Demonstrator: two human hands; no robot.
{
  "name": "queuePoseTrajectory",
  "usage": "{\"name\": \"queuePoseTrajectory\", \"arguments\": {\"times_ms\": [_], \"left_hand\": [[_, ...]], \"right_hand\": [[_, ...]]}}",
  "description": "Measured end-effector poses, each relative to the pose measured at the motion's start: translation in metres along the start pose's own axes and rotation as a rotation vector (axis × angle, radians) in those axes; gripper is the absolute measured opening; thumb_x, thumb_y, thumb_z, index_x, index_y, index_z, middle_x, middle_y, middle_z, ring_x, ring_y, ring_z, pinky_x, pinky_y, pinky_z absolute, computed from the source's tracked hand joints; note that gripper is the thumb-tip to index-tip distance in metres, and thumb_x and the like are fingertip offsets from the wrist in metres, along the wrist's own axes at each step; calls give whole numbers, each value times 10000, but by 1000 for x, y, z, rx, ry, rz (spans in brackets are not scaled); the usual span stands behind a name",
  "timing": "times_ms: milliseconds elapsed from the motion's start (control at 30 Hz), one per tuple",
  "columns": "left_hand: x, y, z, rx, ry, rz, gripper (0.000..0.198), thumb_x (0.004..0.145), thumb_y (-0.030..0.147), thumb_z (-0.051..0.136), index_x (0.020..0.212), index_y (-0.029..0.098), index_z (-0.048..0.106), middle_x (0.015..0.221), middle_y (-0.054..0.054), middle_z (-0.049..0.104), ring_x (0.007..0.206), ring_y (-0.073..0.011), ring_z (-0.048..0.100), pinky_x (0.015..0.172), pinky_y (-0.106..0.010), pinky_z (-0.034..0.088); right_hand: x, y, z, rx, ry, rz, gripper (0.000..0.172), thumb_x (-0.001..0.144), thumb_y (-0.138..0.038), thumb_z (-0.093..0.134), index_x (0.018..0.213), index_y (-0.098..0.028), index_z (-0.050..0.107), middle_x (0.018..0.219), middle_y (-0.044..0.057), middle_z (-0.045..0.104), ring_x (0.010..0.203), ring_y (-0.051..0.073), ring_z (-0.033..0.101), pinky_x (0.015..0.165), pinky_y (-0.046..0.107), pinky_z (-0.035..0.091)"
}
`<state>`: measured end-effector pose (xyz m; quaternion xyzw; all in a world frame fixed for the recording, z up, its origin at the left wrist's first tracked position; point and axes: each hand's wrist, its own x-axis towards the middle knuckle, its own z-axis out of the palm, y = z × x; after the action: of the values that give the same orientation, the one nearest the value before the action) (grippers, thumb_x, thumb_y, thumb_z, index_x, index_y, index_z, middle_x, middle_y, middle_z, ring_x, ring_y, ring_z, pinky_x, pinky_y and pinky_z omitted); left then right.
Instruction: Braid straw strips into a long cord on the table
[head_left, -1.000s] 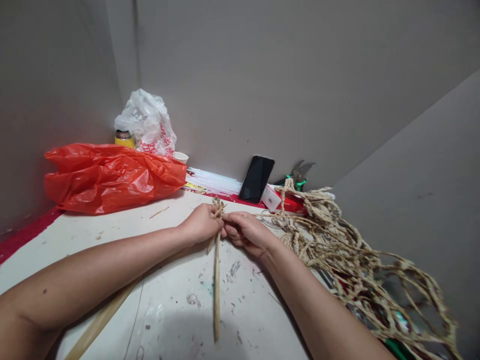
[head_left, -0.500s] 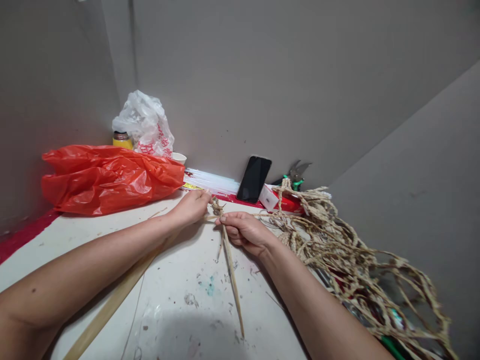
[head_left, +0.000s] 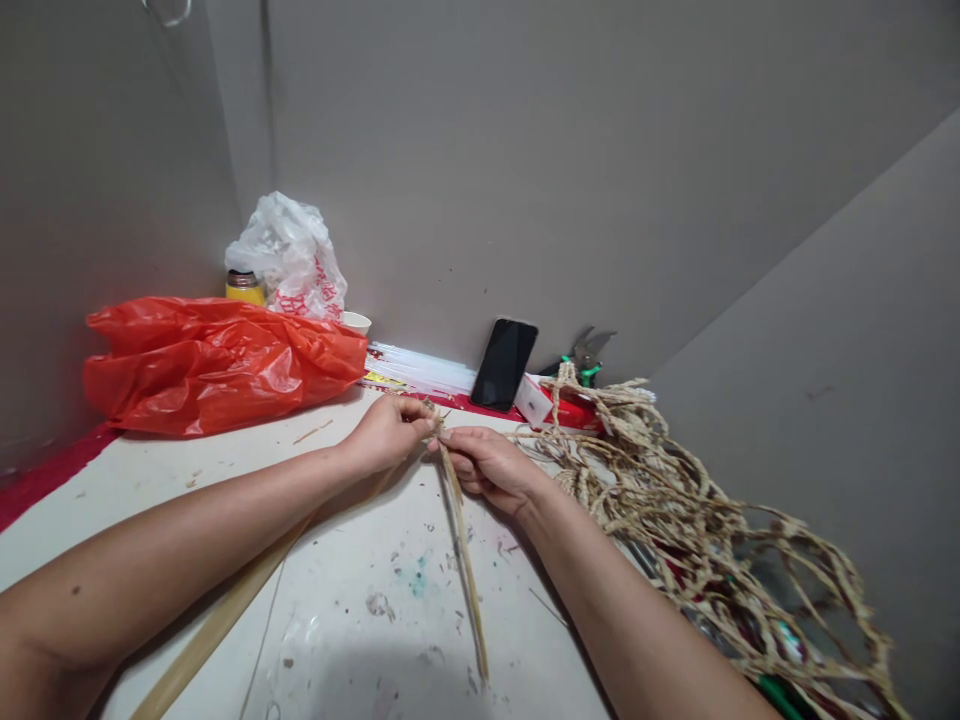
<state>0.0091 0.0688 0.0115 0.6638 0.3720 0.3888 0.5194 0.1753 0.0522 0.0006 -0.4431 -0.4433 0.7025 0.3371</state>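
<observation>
Pinching the straw strand (head_left: 464,563), left hand (head_left: 391,432) and right hand (head_left: 491,467) partly hide its top.

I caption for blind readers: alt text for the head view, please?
Left hand and right hand pinch tan strips together over a white table. Behind them a phone stands propped; a red plastic bag lies left, tangled braided cord right.

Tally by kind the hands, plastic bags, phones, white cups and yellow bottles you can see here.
Hands: 2, left hand, right hand
Plastic bags: 2, red bag, white bag
Smartphone: 1
White cup: 1
Yellow bottle: 1
Total: 7
</observation>
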Motion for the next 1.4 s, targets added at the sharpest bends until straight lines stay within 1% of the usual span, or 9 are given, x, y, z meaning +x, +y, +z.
{"name": "queuePoseTrajectory", "arguments": {"times_ms": [133,300,400,500,667,833,967,1233,1400], "left_hand": [[-1,11,0,-59,-55,-3,133,709,216,586,623,121,618,622,-4,596,596,-94,510,632,-220,394],[-5,44,-5,-176,-26,-152,128,634,195,664,723,139,590,560,32,568,469,-63,463,481,-177,325],[-18,56,6,-199,-164,-206,120,647,212,659,680,148,562,541,27,559,463,-75,479,475,-185,348],[-27,44,20,-23,-226,-111,64,687,181,601,634,146,586,568,23,552,533,-93,504,558,-216,405],[-16,6,19,281,122,86,56,654,169,633,602,158,616,781,-17,587,786,-151,553,761,-272,423],[-4,-3,8,-74,-2,-192,218,617,302,712,619,135,571,611,-2,586,592,-110,514,605,-242,390],[1,-1,1,-300,-85,-344,185,532,214,727,592,126,577,596,-12,607,570,-101,531,591,-230,392],[8,-1,-4,-366,-47,-465,49,548,81,622,559,110,584,440,4,531,407,-73,456,462,-208,357],[7,0,0,-333,3,-464,111,584,90,602,501,120,534,381,31,455,361,-72,427,427,-214,365]], "right_hand": [[3,2,3,-49,60,-35,261,720,-386,610,618,-173,497,377,-101,351,304,20,154,323,180,65],[9,8,4,-102,134,-73,281,718,-343,600,537,-180,461,357,-87,359,296,24,180,319,191,60],[11,10,6,-113,179,-112,202,639,-259,641,533,-166,497,368,-78,391,317,26,234,328,184,104],[10,7,7,-93,187,-133,152,579,-207,639,539,-161,500,416,-62,449,355,33,301,343,174,165],[5,0,5,-49,98,-58,200,658,-314,592,575,-180,467,361,-92,343,311,29,177,317,181,75],[3,-3,1,-9,51,-22,222,674,-338,609,625,-183,458,387,-95,367,317,21,164,317,163,69],[3,-3,1,12,48,-12,247,699,-365,606,625,-186,453,373,-98,353,315,22,149,318,155,58],[7,0,-4,34,30,8,273,740,-385,580,614,-172,466,387,-89,361,322,20,154,316,154,61],[7,-1,-6,43,-36,35,303,776,-434,524,652,-158,503,393,-93,345,326,19,111,317,161,55]]}}
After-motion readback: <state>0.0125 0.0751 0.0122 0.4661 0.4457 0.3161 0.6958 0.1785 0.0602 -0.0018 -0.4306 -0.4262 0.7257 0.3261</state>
